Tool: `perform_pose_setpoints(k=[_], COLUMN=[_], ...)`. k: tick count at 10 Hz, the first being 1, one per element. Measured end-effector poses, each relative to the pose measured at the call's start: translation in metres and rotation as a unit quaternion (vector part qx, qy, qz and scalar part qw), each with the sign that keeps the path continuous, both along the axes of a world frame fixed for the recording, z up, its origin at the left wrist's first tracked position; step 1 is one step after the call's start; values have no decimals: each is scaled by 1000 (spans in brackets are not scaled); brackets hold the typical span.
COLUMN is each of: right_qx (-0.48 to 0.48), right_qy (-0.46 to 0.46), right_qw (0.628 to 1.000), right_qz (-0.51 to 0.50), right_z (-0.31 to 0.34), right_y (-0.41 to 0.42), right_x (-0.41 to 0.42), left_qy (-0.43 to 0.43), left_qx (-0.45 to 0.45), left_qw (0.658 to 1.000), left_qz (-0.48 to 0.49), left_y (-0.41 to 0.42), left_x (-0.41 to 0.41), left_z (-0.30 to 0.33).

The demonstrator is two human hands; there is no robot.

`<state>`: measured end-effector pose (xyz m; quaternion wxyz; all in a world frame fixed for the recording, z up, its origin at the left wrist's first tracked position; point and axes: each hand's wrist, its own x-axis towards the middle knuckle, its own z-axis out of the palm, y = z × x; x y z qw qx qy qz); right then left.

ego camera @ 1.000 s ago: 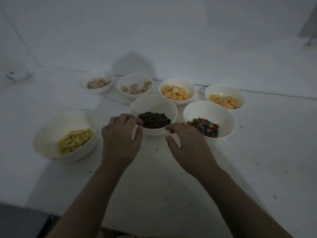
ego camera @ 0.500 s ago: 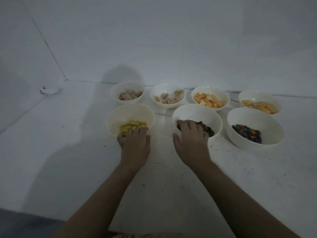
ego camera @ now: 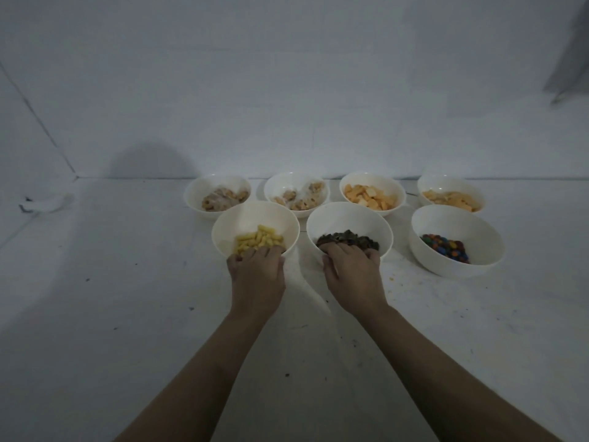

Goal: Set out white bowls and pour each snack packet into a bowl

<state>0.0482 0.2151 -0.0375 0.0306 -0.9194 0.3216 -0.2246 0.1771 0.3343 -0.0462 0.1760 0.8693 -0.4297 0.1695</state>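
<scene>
left hand (ego camera: 256, 272) gripped the yellow-puffs bowl (ego camera: 255, 231), right hand (ego camera: 352, 270) the dark-snack bowl (ego camera: 349, 229), fingers curled over near rims, mid-floor by the candy bowl (ego camera: 456, 240). a hard shove could spill snacks.

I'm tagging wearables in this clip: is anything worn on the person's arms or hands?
Nothing that shows. The left hand and right hand are bare, without gloves; no ring, watch or bracelet is visible in the dim light. Both forearms are bare to the frame edge, with no sleeves in view.

Two bare forearms, no sleeves, left grip (ego camera: 257, 272), right grip (ego camera: 352, 272)
</scene>
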Motion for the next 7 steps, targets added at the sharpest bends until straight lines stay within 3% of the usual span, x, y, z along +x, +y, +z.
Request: perform_pose_setpoints(k=[4,5,6,7], right_qx=[6,23,-7,10], right_qy=[-10,5,-35,-117], right_qw=[1000,1000,999,988], right_qz=[10,10,16,98], right_z=[0,2,11,9], right_y=[-2,0,11,36], right_x=[-2,-1,-7,-44], left_qy=[16,62,74,27], left_qx=[0,6,-41,-124], left_qw=[1000,998,996,991], left_qz=[3,5,-5,-45], left_y=[6,7,16,58], left_x=[-4,-6,-11,-31], left_z=[3,5,13,13])
